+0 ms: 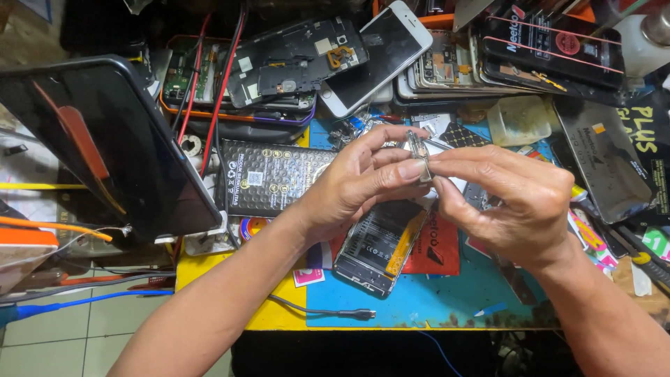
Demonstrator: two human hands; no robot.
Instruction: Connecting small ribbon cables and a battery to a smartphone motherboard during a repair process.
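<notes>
Small metal part [419, 155] was pinched between both hands above the opened phone [380, 244]. Left hand [356, 185] clamped its near side, right hand [516, 202] its far side, fingertips meeting. Long axis ran roughly upright, tilted slightly; both hands equally near.

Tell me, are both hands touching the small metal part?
Touching. The head view shows the left hand and the right hand meeting at the small metal part, with the fingers of both pinching it above the opened phone.
</notes>
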